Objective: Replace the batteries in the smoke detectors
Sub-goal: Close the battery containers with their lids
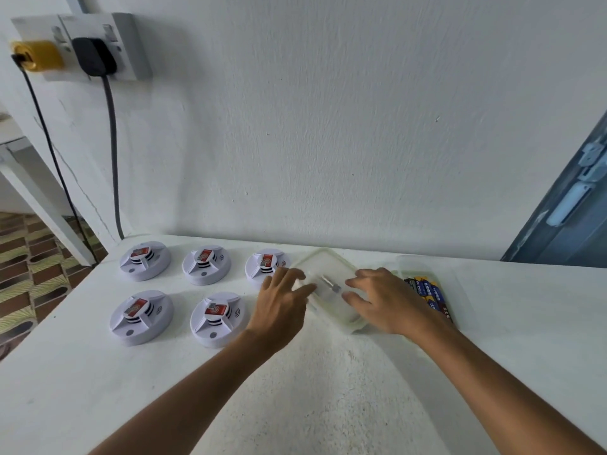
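Several white round smoke detectors lie in two rows on the white table, each with a red label on top, such as the back-left detector (144,260) and the front detector (218,318). To their right stands a clear plastic container (328,267) with a small metal tool (330,284) inside. My left hand (279,307) grips its left rim and partly covers the back-right detector (264,266). My right hand (387,303) grips its right rim. Blue and yellow batteries (430,292) lie in a second clear container (414,262) behind my right hand.
The table (328,389) stands against a white wall. A wall socket (98,47) at the upper left holds a yellow plug and a black plug, whose cables hang down past the table's left corner. A blue door frame (565,205) is at the right.
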`<state>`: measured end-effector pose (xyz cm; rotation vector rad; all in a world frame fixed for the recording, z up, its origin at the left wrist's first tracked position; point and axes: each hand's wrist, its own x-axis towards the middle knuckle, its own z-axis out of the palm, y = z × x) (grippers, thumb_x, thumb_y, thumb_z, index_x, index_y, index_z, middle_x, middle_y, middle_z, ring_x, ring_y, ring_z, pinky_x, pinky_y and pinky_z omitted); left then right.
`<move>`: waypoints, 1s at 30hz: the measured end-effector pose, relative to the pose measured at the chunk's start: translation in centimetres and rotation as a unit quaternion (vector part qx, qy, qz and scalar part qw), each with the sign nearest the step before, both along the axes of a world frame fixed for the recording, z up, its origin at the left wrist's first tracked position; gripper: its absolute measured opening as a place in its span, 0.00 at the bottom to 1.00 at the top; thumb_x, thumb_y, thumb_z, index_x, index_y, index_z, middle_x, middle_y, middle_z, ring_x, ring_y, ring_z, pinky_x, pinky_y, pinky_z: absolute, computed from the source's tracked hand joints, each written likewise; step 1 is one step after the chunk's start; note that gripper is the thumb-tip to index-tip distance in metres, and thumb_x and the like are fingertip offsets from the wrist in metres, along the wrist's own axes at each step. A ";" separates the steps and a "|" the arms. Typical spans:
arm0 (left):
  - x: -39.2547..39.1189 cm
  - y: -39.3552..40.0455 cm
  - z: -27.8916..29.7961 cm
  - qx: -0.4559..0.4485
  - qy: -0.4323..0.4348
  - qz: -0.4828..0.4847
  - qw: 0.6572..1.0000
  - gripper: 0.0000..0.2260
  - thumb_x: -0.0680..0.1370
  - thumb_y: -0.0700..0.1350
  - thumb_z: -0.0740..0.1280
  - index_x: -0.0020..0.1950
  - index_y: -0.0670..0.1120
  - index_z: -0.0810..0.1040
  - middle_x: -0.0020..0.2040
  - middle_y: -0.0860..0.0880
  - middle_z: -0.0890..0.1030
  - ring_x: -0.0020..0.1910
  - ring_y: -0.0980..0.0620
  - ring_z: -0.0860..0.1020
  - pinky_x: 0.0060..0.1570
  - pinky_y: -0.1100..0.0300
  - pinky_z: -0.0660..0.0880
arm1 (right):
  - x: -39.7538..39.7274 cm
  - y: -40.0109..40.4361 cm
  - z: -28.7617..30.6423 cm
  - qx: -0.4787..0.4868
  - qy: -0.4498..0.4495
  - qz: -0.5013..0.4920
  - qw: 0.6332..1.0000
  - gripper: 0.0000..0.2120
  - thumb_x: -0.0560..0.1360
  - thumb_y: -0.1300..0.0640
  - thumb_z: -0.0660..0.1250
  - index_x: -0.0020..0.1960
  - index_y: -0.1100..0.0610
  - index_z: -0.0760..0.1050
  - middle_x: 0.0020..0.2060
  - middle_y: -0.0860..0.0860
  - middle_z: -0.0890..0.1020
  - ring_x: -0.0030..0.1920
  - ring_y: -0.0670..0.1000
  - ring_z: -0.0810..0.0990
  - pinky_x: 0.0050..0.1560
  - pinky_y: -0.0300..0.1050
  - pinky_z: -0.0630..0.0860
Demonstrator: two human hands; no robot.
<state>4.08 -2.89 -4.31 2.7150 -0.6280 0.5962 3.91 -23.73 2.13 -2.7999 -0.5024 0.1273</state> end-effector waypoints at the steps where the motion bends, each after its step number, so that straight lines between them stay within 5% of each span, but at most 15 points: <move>1: 0.0 -0.1 -0.1 -0.026 0.015 0.012 0.999 0.17 0.71 0.40 0.74 0.60 0.47 0.81 0.60 0.43 0.79 0.57 0.41 0.78 0.50 0.44 0.79 | 0.0 0.0 0.2 -0.011 -0.007 -0.004 1.000 0.21 0.80 0.44 0.56 0.65 0.55 0.76 0.63 0.53 0.76 0.63 0.54 0.71 0.60 0.52 0.72; 4: -0.2 -0.1 0.5 -0.107 0.170 -0.009 0.980 0.25 0.78 0.55 0.64 0.75 0.52 0.66 0.77 0.45 0.62 0.74 0.46 0.64 0.68 0.51 0.64 | -0.1 0.0 0.6 -0.022 0.015 0.001 1.000 0.23 0.77 0.42 0.62 0.66 0.54 0.74 0.60 0.52 0.74 0.61 0.54 0.72 0.57 0.51 0.73; 6: -0.2 -0.1 1.1 -0.089 0.266 -0.054 0.958 0.38 0.73 0.67 0.63 0.78 0.56 0.55 0.80 0.48 0.48 0.77 0.49 0.55 0.71 0.52 0.58 | -0.2 -0.1 0.8 -0.033 0.056 0.033 0.997 0.34 0.71 0.37 0.68 0.72 0.53 0.69 0.67 0.51 0.68 0.67 0.52 0.67 0.61 0.50 0.71; 8: -0.2 -0.1 0.9 -0.056 0.281 -0.080 0.955 0.47 0.67 0.69 0.68 0.79 0.56 0.51 0.80 0.49 0.42 0.77 0.48 0.53 0.71 0.53 0.59 | -0.8 0.1 0.8 -0.057 0.083 0.050 0.994 0.45 0.67 0.38 0.73 0.76 0.55 0.61 0.75 0.49 0.56 0.74 0.50 0.57 0.68 0.50 0.66; 16: 1.8 1.0 -0.6 -0.102 0.224 -0.146 0.958 0.45 0.64 0.53 0.79 0.75 0.46 0.62 0.79 0.42 0.51 0.77 0.43 0.56 0.68 0.49 0.69 | -1.6 2.1 -1.3 -0.102 -0.058 0.048 0.992 0.32 0.70 0.45 0.70 0.69 0.57 0.67 0.64 0.53 0.73 0.61 0.54 0.71 0.57 0.48 0.75; 30: 3.8 1.9 -1.1 -0.102 0.238 -0.143 0.955 0.45 0.62 0.50 0.80 0.75 0.50 0.62 0.79 0.49 0.49 0.77 0.45 0.58 0.68 0.48 0.69 | -0.7 3.1 -1.8 -0.087 -0.077 0.020 0.993 0.30 0.70 0.44 0.69 0.67 0.56 0.70 0.63 0.53 0.75 0.60 0.54 0.73 0.52 0.48 0.75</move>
